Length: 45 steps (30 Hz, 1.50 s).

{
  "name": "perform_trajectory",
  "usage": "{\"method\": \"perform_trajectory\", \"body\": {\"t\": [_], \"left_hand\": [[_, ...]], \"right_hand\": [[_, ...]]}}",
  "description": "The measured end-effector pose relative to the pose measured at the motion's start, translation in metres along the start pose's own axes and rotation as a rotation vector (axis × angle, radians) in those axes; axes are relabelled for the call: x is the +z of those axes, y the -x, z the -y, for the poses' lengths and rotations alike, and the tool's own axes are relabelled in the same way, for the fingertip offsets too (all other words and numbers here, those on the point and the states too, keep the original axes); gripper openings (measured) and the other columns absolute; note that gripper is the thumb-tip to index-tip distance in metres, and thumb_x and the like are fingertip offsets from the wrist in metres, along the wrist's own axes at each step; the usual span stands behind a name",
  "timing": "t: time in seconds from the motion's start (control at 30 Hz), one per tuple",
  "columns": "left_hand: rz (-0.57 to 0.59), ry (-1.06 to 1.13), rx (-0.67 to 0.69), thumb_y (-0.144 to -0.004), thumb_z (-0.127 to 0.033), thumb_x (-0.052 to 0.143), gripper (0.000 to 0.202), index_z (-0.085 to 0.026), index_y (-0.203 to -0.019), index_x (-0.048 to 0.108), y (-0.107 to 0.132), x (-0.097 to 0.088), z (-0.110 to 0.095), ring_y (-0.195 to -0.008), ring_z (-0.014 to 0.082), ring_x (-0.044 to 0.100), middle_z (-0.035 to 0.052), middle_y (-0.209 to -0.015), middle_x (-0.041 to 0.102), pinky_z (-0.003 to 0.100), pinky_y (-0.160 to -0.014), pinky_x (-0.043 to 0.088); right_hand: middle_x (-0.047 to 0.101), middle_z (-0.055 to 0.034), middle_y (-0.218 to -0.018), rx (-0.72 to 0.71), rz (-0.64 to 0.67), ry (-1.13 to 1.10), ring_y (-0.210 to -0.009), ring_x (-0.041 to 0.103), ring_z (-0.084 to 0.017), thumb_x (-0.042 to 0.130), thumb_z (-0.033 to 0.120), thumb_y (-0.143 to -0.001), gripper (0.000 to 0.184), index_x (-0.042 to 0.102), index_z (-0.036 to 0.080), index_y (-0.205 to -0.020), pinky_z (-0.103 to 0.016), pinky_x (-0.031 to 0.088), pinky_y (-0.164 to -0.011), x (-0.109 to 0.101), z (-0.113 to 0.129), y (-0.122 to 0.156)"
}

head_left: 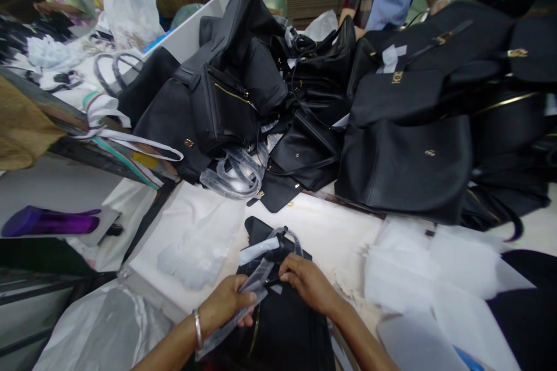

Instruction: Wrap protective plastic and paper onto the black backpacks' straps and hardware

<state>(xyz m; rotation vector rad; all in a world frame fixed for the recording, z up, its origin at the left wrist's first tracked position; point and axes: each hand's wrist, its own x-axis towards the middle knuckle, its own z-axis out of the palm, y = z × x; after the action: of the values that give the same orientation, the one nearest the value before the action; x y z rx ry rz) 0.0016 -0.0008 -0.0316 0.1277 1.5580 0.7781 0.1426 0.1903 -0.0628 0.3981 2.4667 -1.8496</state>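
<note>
Room over white tabletop (342, 243) between near bag (291, 322) and white sheets (418, 266), bag heap (313, 142) beyond.

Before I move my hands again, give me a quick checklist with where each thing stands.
1. Left hand grips plastic strip: ok.
2. Right hand secure at the strap area: cannot tell; what it pinches is too small to make out.
3. Black bag beneath both hands: ok.
4. Black bag free of plastic: not ok; the plastic strip lies across it.
5. Hands apart from piled bags: ok; the pile lies beyond.
</note>
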Motion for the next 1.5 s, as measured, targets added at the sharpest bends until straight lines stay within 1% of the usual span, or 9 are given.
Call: {"method": "perform_trajectory", "body": {"t": [0.23,0.4,0.53,0.77,0.97,1.13,1.27,1.4,1.5], "left_hand": [[-0.15,-0.157,0.07,-0.079,-0.041,0.059,0.025,-0.016,-0.078,0.054,-0.006,0.01,0.002,-0.042,0.0129,0.057,-0.0035,-0.054,0.058,0.02,-0.038,0.036],[-0.089,-0.103,0.105,-0.085,-0.045,0.052,0.029,-0.017,-0.088,0.054,-0.001,0.015,-0.005,-0.045,0.0105,0.056,-0.0022,-0.062,0.061,0.02,-0.042,0.038],[-0.063,-0.071,0.126,-0.087,-0.048,0.048,0.03,-0.018,-0.088,0.051,0.001,0.012,-0.007,-0.048,0.0108,0.057,-0.0014,-0.067,0.062,0.02,-0.043,0.039],[-0.142,-0.024,0.178,-0.082,-0.041,0.059,0.026,-0.017,-0.08,0.05,-0.007,0.017,-0.009,-0.053,0.0122,0.058,-0.0025,-0.066,0.059,0.022,-0.049,0.042],[-0.268,-0.232,0.261,-0.086,-0.043,0.051,0.026,-0.019,-0.077,0.048,-0.016,0.037,-0.013,-0.059,0.0146,0.06,-0.0009,-0.068,0.059,0.023,-0.051,0.042],[-0.324,-0.401,0.251,-0.089,-0.04,0.044,0.021,-0.021,-0.079,0.043,-0.019,0.04,-0.01,-0.055,0.014,0.058,-0.0025,-0.067,0.056,0.023,-0.049,0.041],[-0.323,-0.406,0.201,-0.088,-0.04,0.042,0.021,-0.022,-0.077,0.041,-0.021,0.038,-0.013,-0.053,0.0139,0.059,-0.0034,-0.067,0.053,0.022,-0.046,0.04],[-0.308,-0.456,0.199,-0.088,-0.037,0.042,0.019,-0.022,-0.077,0.042,-0.028,0.043,-0.017,-0.058,0.0159,0.062,-0.0012,-0.068,0.058,0.024,-0.052,0.04],[-0.292,-0.536,0.188,-0.089,-0.037,0.041,0.018,-0.022,-0.08,0.043,-0.03,0.046,-0.016,-0.057,0.0159,0.061,-0.0008,-0.068,0.059,0.025,-0.053,0.037]], "right_hand": [[0.056,0.002,-0.083,0.007,0.017,0.021,-0.08,0.054,-0.013,0.052,0.007,-0.083,0.015,0.057,0.021,-0.082,-0.024,0.038,-0.073,-0.006,0.0,-0.003],[0.057,0.0016,-0.084,0.01,0.024,0.016,-0.08,0.054,-0.013,0.052,0.008,-0.084,0.013,0.057,0.021,-0.082,-0.024,0.039,-0.073,-0.01,-0.001,-0.003],[0.058,0.0012,-0.084,0.005,0.028,0.015,-0.081,0.055,-0.014,0.052,0.009,-0.084,0.013,0.057,0.021,-0.082,-0.025,0.039,-0.073,-0.012,-0.004,-0.003],[0.057,0.0013,-0.083,-0.004,0.04,0.015,-0.08,0.055,-0.014,0.051,0.007,-0.083,0.015,0.057,0.021,-0.081,-0.024,0.04,-0.073,-0.007,-0.001,-0.004],[0.057,0.0017,-0.083,0.05,-0.004,0.004,-0.078,0.056,-0.014,0.052,0.009,-0.082,0.013,0.053,0.021,-0.084,-0.024,0.041,-0.07,0.01,0.0,-0.003],[0.058,0.0017,-0.088,0.051,0.025,-0.048,-0.07,0.058,-0.011,0.045,0.005,-0.083,0.023,0.051,0.023,-0.097,-0.023,0.044,-0.066,0.001,-0.007,-0.002],[0.057,-0.0007,-0.097,0.022,-0.018,0.101,-0.087,0.058,-0.014,0.048,0.002,-0.08,0.027,0.054,0.023,-0.095,-0.026,0.044,-0.076,-0.004,-0.013,-0.006],[0.056,0.0006,-0.09,0.023,-0.005,0.101,-0.083,0.058,-0.014,0.049,0.002,-0.079,0.022,0.056,0.022,-0.086,-0.024,0.043,-0.074,-0.002,-0.018,-0.007],[0.058,0.0012,-0.087,0.032,-0.006,0.043,-0.077,0.058,-0.013,0.05,0.008,-0.083,0.017,0.057,0.022,-0.087,-0.024,0.044,-0.071,-0.009,-0.021,-0.006]]}}
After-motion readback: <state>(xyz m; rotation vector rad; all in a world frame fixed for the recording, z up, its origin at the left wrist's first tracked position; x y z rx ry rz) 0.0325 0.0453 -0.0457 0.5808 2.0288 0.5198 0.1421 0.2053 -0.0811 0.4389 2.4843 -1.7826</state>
